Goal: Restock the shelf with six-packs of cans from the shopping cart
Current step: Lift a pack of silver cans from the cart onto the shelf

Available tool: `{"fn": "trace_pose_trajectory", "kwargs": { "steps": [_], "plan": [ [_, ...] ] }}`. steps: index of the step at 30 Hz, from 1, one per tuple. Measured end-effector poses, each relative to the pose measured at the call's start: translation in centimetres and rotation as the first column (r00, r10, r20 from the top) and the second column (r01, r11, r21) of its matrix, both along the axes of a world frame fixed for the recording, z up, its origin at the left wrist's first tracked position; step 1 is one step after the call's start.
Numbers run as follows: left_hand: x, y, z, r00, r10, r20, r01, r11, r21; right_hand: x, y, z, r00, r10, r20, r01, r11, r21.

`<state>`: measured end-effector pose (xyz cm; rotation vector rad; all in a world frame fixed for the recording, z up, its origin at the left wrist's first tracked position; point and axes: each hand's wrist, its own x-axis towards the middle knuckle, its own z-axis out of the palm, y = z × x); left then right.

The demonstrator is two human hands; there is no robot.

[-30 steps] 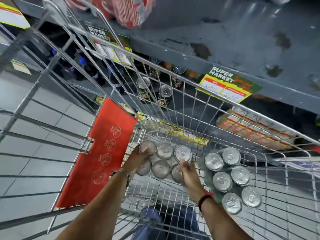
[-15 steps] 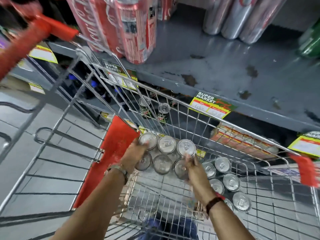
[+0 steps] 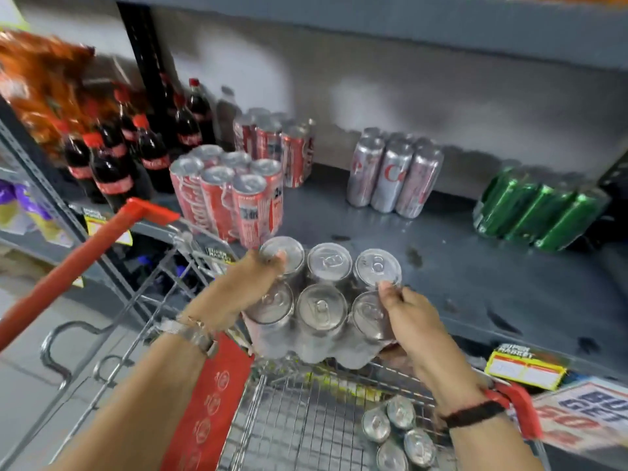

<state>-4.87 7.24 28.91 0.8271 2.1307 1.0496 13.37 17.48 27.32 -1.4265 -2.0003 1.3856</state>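
A shrink-wrapped six-pack of silver cans (image 3: 321,300) hangs above the cart's front rim, level with the grey shelf (image 3: 475,283). My left hand (image 3: 244,283) grips its left side, fingers over a can top. My right hand (image 3: 411,321) grips its right side. A second six-pack of silver cans (image 3: 397,433) lies in the wire shopping cart (image 3: 289,419) at the lower right.
On the shelf stand two red can packs (image 3: 234,192), a silver can pack (image 3: 390,175) and a green can pack (image 3: 537,209) lying tilted. Cola bottles (image 3: 112,158) stand at the left. The cart's red handle (image 3: 78,256) crosses the left side. Price tags (image 3: 525,368) line the shelf edge.
Both hands have lifted the six-pack up out of the cart basket to shelf height. My view has tilted up from the cart to the shelf.
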Motion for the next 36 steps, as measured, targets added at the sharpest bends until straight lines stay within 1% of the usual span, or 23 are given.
{"fn": "trace_pose_trajectory", "kwargs": {
  "steps": [2,4,6,9,13,16,18,21,23,25,27,28,29,30,31,32,33,34,36],
  "plan": [
    [-0.3,1.4,2.4,1.0,-0.017,0.003,0.017,0.998,0.058,-0.7,1.4,2.0,1.0,-0.015,-0.024,0.015,1.0,-0.009],
    [-0.7,3.0,4.1,1.0,-0.012,0.0,0.012,0.994,0.107,-1.5,2.9,3.6,0.998,-0.027,-0.05,0.025,0.998,-0.053],
    [-1.3,4.8,4.9,0.999,0.011,0.042,-0.017,0.987,0.16,-2.3,4.8,4.5,0.997,-0.025,-0.07,0.02,0.997,-0.071],
    [-2.0,7.4,4.9,0.996,0.016,0.084,-0.032,0.981,0.192,-3.8,7.9,5.1,0.997,-0.035,-0.076,0.03,0.997,-0.066],
    [-3.1,11.0,4.6,0.995,0.03,0.092,-0.043,0.988,0.149,-5.4,11.9,5.3,0.998,-0.048,-0.043,0.046,0.998,-0.041],
    [-3.6,13.5,4.1,0.997,0.058,0.059,-0.065,0.99,0.124,-6.5,14.0,4.8,0.999,-0.026,0.033,0.024,0.997,0.07],
    [-3.9,14.9,3.6,0.996,0.078,0.034,-0.081,0.991,0.105,-7.1,14.8,4.3,0.998,-0.008,0.061,0.001,0.994,0.113],
    [-4.4,16.0,2.3,0.994,0.073,0.076,-0.079,0.994,0.077,-7.7,15.8,3.6,0.995,-0.022,0.097,0.008,0.989,0.148],
    [-4.7,16.2,1.7,0.992,0.084,0.092,-0.092,0.992,0.084,-7.9,16.2,3.3,0.994,-0.045,0.099,0.029,0.987,0.156],
    [-4.7,15.9,1.4,0.994,0.059,0.09,-0.068,0.992,0.103,-7.8,16.2,3.1,0.996,-0.059,0.064,0.05,0.99,0.133],
    [-4.2,15.2,1.4,0.997,0.064,0.053,-0.07,0.99,0.124,-7.2,15.9,2.9,0.995,-0.102,0.004,0.101,0.991,0.088],
    [-3.6,14.7,1.2,0.995,0.102,0.002,-0.101,0.984,0.143,-6.5,15.5,2.7,0.988,-0.153,-0.033,0.155,0.984,0.087],
    [-2.6,14.0,0.9,0.985,0.163,-0.052,-0.151,0.97,0.192,-5.4,14.8,2.2,0.973,-0.215,-0.079,0.223,0.968,0.11],
    [-1.4,13.2,0.4,0.969,0.231,-0.084,-0.2,0.94,0.276,-4.0,13.9,1.3,0.951,-0.28,-0.134,0.299,0.943,0.148],
    [0.0,12.3,-0.4,0.953,0.288,-0.097,-0.235,0.9,0.368,-2.3,12.6,0.0,0.922,-0.341,-0.181,0.372,0.911,0.179],
    [1.7,11.3,-1.4,0.938,0.334,-0.096,-0.264,0.864,0.429,-0.4,11.1,-1.5,0.896,-0.391,-0.211,0.43,0.882,0.193],
    [3.5,10.3,-2.6,0.921,0.38,-0.085,-0.306,0.842,0.444,1.5,9.4,-3.3,0.879,-0.426,-0.216,0.466,0.863,0.195],
    [5.1,9.5,-4.1,0.903,0.424,-0.069,-0.358,0.832,0.423,3.4,7.9,-5.4,0.871,-0.448,-0.2,0.483,0.854,0.193],
    [8.3,8.1,-7.6,0.89,0.455,-0.019,-0.428,0.85,0.308,7.1,5.0,-9.5,0.871,-0.468,-0.151,0.49,0.85,0.193]
  ]
}}
